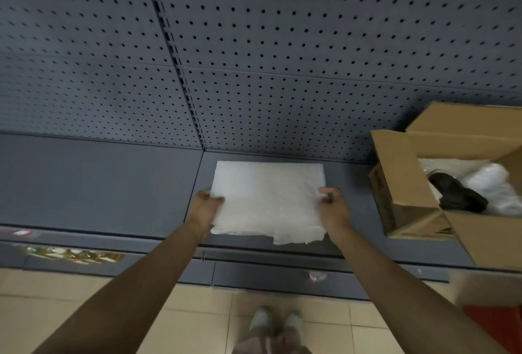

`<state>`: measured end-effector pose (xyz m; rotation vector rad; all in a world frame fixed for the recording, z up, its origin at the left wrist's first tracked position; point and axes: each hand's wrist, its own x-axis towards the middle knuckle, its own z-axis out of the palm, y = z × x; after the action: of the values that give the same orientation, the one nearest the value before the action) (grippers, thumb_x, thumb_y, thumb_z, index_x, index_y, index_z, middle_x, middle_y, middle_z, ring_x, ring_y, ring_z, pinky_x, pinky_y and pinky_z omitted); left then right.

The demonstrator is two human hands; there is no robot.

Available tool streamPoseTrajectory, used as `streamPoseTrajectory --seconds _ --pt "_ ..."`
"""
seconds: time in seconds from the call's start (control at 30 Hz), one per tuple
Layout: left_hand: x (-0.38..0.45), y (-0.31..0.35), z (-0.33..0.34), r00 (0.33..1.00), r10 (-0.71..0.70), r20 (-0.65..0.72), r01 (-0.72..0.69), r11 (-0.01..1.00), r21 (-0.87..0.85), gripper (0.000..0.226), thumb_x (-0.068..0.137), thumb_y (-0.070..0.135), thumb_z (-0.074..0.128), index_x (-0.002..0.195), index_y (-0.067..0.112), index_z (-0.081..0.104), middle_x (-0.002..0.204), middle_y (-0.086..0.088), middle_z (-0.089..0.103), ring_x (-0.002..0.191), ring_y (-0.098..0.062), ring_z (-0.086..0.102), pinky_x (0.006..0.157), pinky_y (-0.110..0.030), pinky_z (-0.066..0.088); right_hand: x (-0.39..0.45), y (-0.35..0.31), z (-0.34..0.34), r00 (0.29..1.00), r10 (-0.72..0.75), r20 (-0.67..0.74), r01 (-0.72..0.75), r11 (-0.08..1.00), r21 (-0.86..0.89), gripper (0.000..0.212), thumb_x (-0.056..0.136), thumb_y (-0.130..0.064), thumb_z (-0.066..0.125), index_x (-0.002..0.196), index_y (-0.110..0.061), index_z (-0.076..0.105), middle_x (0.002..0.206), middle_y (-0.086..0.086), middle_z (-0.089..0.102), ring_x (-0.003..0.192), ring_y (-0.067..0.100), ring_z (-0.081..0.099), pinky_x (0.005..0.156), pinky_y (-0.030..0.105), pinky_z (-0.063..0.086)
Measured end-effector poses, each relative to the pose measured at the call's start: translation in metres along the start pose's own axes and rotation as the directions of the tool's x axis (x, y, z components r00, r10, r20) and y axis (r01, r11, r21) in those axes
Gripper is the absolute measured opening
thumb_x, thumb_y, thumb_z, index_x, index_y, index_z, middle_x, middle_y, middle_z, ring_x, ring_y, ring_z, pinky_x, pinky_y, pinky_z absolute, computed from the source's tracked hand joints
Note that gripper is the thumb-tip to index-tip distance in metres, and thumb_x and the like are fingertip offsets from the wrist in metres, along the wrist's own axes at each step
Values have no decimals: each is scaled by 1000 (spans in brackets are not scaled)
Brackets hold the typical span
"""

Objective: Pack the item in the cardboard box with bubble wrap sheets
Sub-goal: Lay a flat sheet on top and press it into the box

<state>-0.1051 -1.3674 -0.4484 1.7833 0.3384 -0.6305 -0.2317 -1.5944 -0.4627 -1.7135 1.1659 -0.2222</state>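
A white stack of bubble wrap sheets (268, 199) lies flat on the grey shelf (99, 184) in front of me. My left hand (204, 208) grips its left edge and my right hand (334, 208) grips its right edge. At the right stands an open cardboard box (401, 184) with its flaps up. Inside it lies a dark item (454, 191) on and beside white bubble wrap (491, 184).
A grey pegboard wall (254, 43) rises behind the shelf. A lower shelf edge (282, 274) juts out below, with yellowish packets (73, 255) at the left. Beige floor tiles (84, 311) and my shoes (276, 322) show below; a red object (497, 322) sits at the lower right.
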Motion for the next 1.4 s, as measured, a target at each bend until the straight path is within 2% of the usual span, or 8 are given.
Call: streamPoseTrajectory --seconds 0.3,0.4,0.53,0.8,1.07,1.23,1.3,1.4 --pt "-77 44 -26 976 168 -138 -178 982 -63 25 91 9 58 113 3 46 108 -14 52 84 -27 53 79 -43 46 -42 -56 -45 922 -319 218 314 948 58 29 100 -12 37 124 -13 53 117 3 48 112 18 48 97 28 39" --pt "-114 65 -20 956 232 -179 -257 957 -135 35 91 8 57 123 0 46 110 -14 52 92 -30 51 78 -41 44 -54 -76 -82 887 -417 197 408 909 86 36 100 -11 40 134 -7 50 140 8 46 128 25 45 111 38 35" --pt "-164 95 20 925 343 -162 -368 917 -158 30 90 8 57 117 2 46 114 -15 54 94 -31 54 77 -40 46 -58 -93 -158 884 -453 116 441 890 118 33 99 -17 42 130 -23 53 138 3 48 118 26 53 101 41 46" --pt "-228 136 152 873 488 16 -485 870 -95 34 90 15 59 119 1 48 112 -13 59 94 -30 60 75 -39 52 -36 -79 -317 909 -401 -111 412 906 97 33 99 -15 42 130 -19 53 141 8 46 118 28 52 96 34 47" --pt "-242 153 276 774 602 197 -610 792 -22 24 88 3 58 107 4 44 94 -3 52 84 -19 55 69 -30 47 -5 -31 -423 912 -320 -255 345 937 59 31 101 -13 39 130 -12 50 111 10 56 102 34 58 56 11 39" --pt "-234 145 317 719 626 301 -689 699 192 37 88 0 51 113 20 33 95 5 48 83 -16 54 73 -36 52 43 4 -448 916 -325 -234 338 941 18 41 94 3 39 131 -12 49 123 11 54 111 32 55 98 32 44" --pt "-231 140 330 719 626 302 -694 668 267 41 86 -4 48 113 25 34 97 2 52 83 -18 57 76 -40 54 67 19 -454 896 -390 -211 382 921 -79 47 87 2 42 125 -24 49 125 5 55 110 27 55 99 34 45" --pt "-227 125 347 698 681 222 -704 596 385 42 83 -9 44 108 25 39 84 -1 56 67 -11 53 55 -20 49 117 45 -465 893 -435 -117 408 890 -202 49 77 -14 42 121 -32 48 115 -8 53 106 17 57 92 35 50"
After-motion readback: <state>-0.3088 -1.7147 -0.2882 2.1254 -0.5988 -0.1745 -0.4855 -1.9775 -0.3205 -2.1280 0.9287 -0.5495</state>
